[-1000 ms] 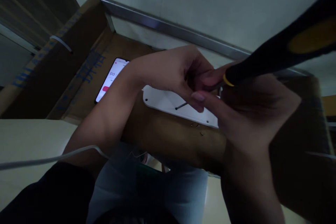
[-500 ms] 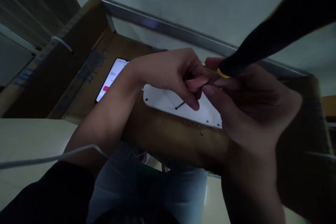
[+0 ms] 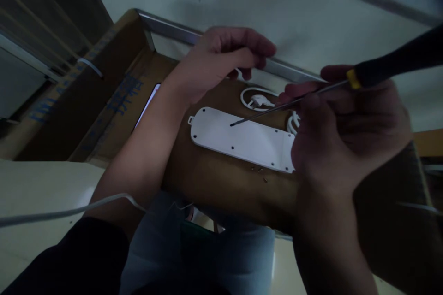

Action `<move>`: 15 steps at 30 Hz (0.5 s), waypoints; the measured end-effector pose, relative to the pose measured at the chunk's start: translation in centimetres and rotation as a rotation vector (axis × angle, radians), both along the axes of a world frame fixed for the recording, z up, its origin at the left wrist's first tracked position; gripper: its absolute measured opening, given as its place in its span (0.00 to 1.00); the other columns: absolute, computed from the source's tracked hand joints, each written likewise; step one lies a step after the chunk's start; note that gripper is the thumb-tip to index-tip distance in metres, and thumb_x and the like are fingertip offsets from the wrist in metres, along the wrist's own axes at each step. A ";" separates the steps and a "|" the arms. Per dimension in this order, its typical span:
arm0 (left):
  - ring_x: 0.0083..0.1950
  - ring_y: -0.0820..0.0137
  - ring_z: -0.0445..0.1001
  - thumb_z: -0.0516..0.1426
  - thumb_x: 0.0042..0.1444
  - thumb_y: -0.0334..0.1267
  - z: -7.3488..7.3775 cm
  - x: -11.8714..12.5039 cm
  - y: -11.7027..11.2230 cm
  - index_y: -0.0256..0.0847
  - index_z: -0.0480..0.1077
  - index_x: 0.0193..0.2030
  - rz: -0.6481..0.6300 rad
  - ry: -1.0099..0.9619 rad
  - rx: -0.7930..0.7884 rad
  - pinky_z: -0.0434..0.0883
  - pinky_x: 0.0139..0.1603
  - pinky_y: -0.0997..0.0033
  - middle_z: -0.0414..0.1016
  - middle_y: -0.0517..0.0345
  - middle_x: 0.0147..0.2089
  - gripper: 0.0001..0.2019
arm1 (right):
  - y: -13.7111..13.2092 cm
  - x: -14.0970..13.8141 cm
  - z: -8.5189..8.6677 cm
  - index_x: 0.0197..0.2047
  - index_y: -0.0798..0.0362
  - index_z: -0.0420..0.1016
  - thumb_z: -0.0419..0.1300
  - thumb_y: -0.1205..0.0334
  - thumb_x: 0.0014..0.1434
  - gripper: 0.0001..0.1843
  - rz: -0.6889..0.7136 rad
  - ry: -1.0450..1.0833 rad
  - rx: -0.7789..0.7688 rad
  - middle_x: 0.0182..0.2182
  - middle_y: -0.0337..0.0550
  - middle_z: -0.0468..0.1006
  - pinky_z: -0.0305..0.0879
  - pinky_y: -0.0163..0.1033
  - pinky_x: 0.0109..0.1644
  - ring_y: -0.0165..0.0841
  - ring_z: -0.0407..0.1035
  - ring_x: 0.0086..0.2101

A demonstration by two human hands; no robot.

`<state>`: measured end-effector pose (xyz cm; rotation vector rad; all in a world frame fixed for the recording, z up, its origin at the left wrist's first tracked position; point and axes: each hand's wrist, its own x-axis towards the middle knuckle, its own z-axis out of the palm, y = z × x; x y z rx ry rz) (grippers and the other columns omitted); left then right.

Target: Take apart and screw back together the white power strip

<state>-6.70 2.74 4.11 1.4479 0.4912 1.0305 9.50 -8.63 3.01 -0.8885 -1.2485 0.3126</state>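
Observation:
A white power strip (image 3: pixel 242 140) lies face down on a brown cardboard surface (image 3: pixel 214 179). My right hand (image 3: pixel 346 133) is closed round a black screwdriver with a yellow ring (image 3: pixel 349 80); its thin shaft reaches left, the tip just above the strip's back. My left hand (image 3: pixel 224 55) hovers above the strip's far side with fingers curled in a pinch; what they hold is too small to see. Small screws (image 3: pixel 260 171) lie on the cardboard by the strip's near edge.
The strip's coiled white cord and plug (image 3: pixel 258 100) lie behind it. A phone (image 3: pixel 147 106) shows partly under my left forearm. Cardboard box flaps (image 3: pixel 86 92) stand at left. A white cable (image 3: pixel 69 209) crosses my lap. A metal rail (image 3: pixel 173 30) runs along the back.
My left hand lifted off the screwdriver tip and moved up and back, fingers pinched. The right hand shifted right, uncovering the strip and cord. The view tilted slightly.

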 end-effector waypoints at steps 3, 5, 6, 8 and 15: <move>0.32 0.76 0.66 0.60 0.56 0.31 -1.1 0.3 1.7 0.44 0.81 0.38 0.209 -0.110 -0.101 0.59 0.35 0.69 0.80 0.63 0.34 0.08 | 0.5 -0.6 -0.3 0.46 0.46 0.83 0.67 0.70 0.61 0.12 0.002 0.041 -0.003 0.34 0.37 0.85 0.81 0.43 0.44 0.33 0.82 0.35; 0.32 0.76 0.65 0.59 0.57 0.32 -1.5 0.1 2.6 0.42 0.80 0.40 0.283 -0.097 -0.193 0.59 0.36 0.68 0.80 0.63 0.35 0.08 | 1.3 -1.3 -0.5 0.47 0.45 0.81 0.66 0.67 0.64 0.10 -0.005 0.014 -0.023 0.36 0.37 0.85 0.81 0.42 0.43 0.32 0.82 0.36; 0.33 0.76 0.65 0.59 0.58 0.33 -1.5 0.0 2.9 0.41 0.80 0.41 0.303 -0.091 -0.227 0.59 0.36 0.68 0.79 0.62 0.35 0.08 | 1.8 -1.6 -0.5 0.47 0.43 0.80 0.65 0.66 0.65 0.09 0.000 -0.006 -0.041 0.36 0.36 0.85 0.82 0.42 0.45 0.32 0.82 0.37; 0.34 0.75 0.65 0.58 0.59 0.34 -1.4 -0.3 3.0 0.40 0.78 0.43 0.310 -0.070 -0.274 0.60 0.38 0.68 0.79 0.61 0.36 0.08 | 2.8 -2.5 -0.6 0.47 0.42 0.77 0.64 0.65 0.67 0.08 0.050 -0.041 -0.068 0.37 0.36 0.84 0.83 0.44 0.47 0.32 0.82 0.38; 0.38 0.74 0.70 0.59 0.60 0.36 -0.7 -0.7 2.4 0.39 0.78 0.45 0.115 -0.110 -0.224 0.62 0.39 0.70 0.78 0.57 0.41 0.09 | 4.7 -4.9 -0.9 0.46 0.43 0.77 0.66 0.64 0.64 0.08 0.244 -0.063 -0.099 0.36 0.32 0.83 0.81 0.38 0.51 0.29 0.83 0.40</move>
